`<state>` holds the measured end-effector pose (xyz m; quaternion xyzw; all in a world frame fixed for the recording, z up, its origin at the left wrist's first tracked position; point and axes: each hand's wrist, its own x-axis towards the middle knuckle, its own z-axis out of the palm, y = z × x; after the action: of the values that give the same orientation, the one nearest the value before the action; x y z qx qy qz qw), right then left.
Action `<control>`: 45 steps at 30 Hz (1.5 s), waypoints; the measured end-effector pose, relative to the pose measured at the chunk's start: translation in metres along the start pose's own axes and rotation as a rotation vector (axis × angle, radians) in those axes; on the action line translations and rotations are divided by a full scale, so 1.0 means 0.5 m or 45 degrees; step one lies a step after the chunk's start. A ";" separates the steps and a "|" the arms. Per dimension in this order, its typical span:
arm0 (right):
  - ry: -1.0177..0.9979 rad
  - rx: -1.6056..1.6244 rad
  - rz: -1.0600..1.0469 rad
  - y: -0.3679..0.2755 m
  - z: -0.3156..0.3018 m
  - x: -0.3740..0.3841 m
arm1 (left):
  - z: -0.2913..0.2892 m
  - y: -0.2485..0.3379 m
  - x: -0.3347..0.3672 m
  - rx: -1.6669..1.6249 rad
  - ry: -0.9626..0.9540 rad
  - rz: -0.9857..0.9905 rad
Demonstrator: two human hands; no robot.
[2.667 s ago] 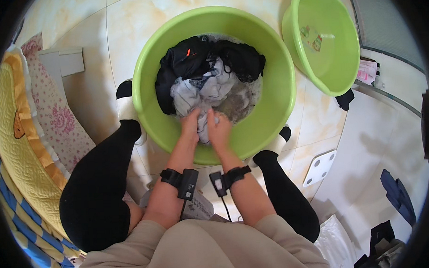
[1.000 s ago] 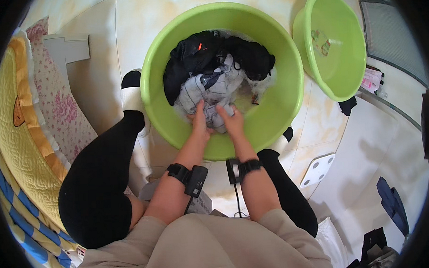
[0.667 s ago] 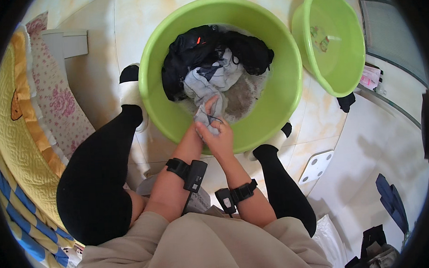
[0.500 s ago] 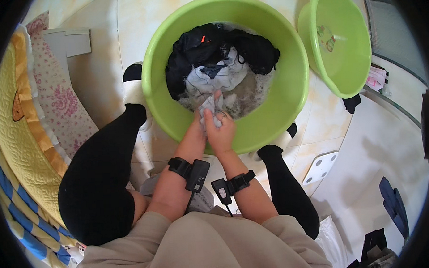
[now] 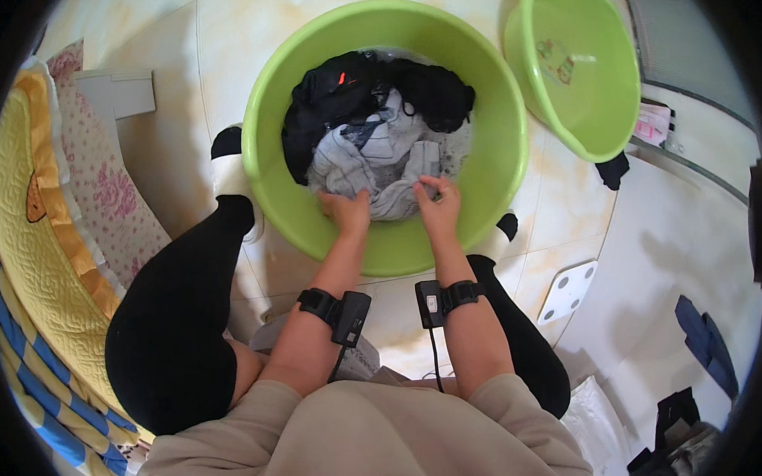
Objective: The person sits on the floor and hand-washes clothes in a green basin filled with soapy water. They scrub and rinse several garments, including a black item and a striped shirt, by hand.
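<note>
Inside a large green basin [image 5: 487, 163] of soapy water lies a light grey garment [image 5: 386, 154] in wet folds. My left hand [image 5: 347, 212] grips its near left edge, thumb on top and the other fingertips partly hidden by cloth. At the near right edge, my right hand [image 5: 440, 206] pinches the same garment between thumb and fingers. The hands are apart, with a stretch of grey cloth between them. Dark wet clothes [image 5: 334, 97] lie bunched behind the grey garment, one bearing a small orange mark.
A smaller green basin [image 5: 526, 73] leans at the far right, with a dark cloth [image 5: 613, 171] by its base. My black-clad legs [image 5: 170, 329] flank the large basin. A white scale [image 5: 569, 291] is on the right, and a yellow quilt [image 5: 13, 167] hangs on the left.
My hands were together, squeezing a bunch of grey cloth near the basin's front. They have moved apart, right hand rightward, and the grey garment now lies more spread out.
</note>
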<state>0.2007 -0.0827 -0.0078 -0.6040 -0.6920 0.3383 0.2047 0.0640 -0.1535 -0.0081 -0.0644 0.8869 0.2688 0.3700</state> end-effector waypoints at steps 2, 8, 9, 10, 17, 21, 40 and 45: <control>-0.026 -0.019 -0.056 -0.003 -0.021 -0.014 | -0.005 0.002 -0.032 0.297 0.138 0.305; -0.054 0.501 0.374 -0.060 -0.060 -0.028 | -0.009 0.072 -0.077 0.031 -0.391 1.006; -0.060 0.542 0.348 -0.071 -0.065 -0.030 | -0.011 0.087 -0.077 -0.062 -0.521 0.927; -0.053 0.621 0.295 -0.081 -0.071 -0.033 | -0.013 0.101 -0.079 -0.114 -0.663 0.796; -0.170 0.654 0.119 -0.156 -0.090 -0.052 | -0.079 0.163 -0.136 -0.076 -0.956 0.814; -0.341 0.837 0.081 -0.191 -0.108 -0.058 | -0.145 0.195 -0.155 -0.153 -0.949 0.761; -0.211 0.058 -0.066 -0.103 -0.139 -0.010 | -0.227 0.244 -0.083 0.345 -0.862 0.680; -0.121 -0.059 0.202 -0.041 -0.041 -0.031 | -0.106 0.057 0.064 0.442 -0.583 0.716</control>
<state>0.2034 -0.0941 0.0231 -0.6448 -0.6585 0.3657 0.1300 -0.0007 -0.1545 0.0126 0.3060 0.7968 0.2131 0.4754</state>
